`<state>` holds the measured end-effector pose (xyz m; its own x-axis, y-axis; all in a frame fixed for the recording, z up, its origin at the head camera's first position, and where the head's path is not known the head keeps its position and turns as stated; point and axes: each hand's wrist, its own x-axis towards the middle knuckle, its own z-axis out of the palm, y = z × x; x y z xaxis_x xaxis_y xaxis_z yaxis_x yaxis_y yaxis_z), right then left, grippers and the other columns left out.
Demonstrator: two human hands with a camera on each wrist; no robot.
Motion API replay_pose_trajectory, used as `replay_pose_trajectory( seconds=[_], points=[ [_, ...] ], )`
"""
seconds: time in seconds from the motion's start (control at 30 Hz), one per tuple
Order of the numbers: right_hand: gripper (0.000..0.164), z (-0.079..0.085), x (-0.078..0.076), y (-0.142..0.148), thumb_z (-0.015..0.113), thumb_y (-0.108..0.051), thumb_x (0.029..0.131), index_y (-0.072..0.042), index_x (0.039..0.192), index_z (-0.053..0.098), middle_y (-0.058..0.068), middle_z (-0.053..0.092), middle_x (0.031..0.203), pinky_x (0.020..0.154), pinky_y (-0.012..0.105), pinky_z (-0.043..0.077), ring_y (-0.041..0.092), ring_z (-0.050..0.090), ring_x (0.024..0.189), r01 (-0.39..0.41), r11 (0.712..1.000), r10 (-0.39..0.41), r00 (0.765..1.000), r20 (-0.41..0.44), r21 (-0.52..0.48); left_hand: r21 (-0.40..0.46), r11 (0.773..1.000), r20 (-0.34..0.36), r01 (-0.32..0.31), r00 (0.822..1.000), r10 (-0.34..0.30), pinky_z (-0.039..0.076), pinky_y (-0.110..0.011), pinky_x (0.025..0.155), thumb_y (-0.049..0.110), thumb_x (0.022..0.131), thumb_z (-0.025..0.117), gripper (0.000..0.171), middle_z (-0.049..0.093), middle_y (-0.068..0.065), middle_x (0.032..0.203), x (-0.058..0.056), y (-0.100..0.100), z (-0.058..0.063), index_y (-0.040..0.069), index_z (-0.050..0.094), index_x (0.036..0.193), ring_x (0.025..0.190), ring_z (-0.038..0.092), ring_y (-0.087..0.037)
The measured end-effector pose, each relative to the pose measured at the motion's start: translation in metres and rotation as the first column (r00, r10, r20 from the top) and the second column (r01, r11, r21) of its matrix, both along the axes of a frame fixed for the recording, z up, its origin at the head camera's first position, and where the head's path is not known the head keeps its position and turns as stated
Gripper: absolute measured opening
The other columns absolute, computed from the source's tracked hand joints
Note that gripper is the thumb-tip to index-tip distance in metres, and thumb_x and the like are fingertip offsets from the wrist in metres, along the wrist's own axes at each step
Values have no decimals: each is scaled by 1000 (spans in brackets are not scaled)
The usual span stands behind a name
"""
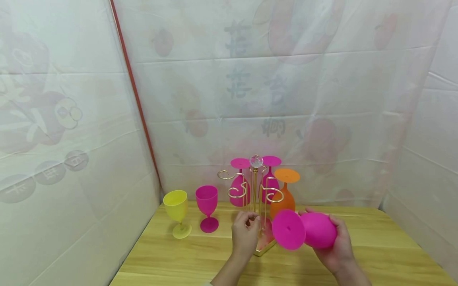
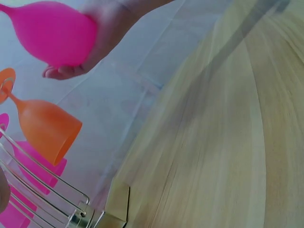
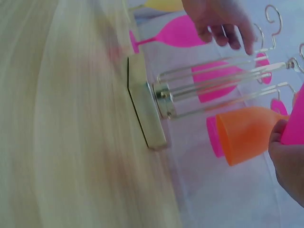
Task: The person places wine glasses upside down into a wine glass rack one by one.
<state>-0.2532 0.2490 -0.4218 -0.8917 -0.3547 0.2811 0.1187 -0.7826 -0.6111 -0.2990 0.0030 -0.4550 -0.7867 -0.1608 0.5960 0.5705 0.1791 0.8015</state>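
My right hand grips a pink goblet by its bowl, tilted so that its round foot points left and towards the head camera. In front of the gold wire glass rack is my left hand, its fingers loosely bent with nothing between them. The right wrist view shows those left fingers near the rack's wires. An orange goblet hangs upside down on the rack's right side. Two pink goblets hang upside down at the rack's back.
To the left of the rack, a yellow goblet and another pink goblet stand upright on the wooden table. A clear ball tops the rack. Pale printed sheets enclose the table at the back and sides.
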Motion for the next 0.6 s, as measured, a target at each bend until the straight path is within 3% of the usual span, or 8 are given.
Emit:
replay_pose_trajectory(
  seconds=[0.2,0.27,0.4,0.47,0.6],
  points=[
    [47,-8,6,-16,20,-41,107,-15,123,55,3,64,128,96,34,51,23,60,114,72,991,-63,995,78,-117,-76,990,-40,118,992,-121,47,-20,61,8,90,67,9,63,2,89,6,6,1,15,70,94,80,54,-16],
    [42,-8,8,-21,23,-42,106,-16,120,54,3,65,125,96,34,51,22,60,112,96,984,-79,990,117,-149,-98,980,-54,173,982,-179,51,-24,69,4,88,65,18,65,0,98,9,8,1,14,69,102,85,56,-18],
    [35,-6,12,-31,30,-43,106,-19,114,54,-1,63,117,95,34,51,19,59,108,160,978,-132,973,191,-137,-146,942,-71,304,946,-316,50,-34,91,1,81,63,49,61,1,122,16,11,2,17,59,127,106,56,-20],
    [34,-6,13,-36,31,-45,105,-22,116,54,-3,60,117,96,34,50,17,57,109,179,979,-157,966,205,-95,-186,916,-100,355,921,-377,46,-43,100,6,84,61,57,54,1,135,20,12,4,18,50,139,121,50,-22],
    [37,-7,13,-42,31,-47,104,-26,126,51,-4,59,125,103,39,46,18,56,116,169,984,-155,969,192,-60,-256,878,-128,405,886,-446,29,-70,107,37,98,51,62,33,-4,157,28,15,10,17,30,153,146,27,-29]
  ],
)
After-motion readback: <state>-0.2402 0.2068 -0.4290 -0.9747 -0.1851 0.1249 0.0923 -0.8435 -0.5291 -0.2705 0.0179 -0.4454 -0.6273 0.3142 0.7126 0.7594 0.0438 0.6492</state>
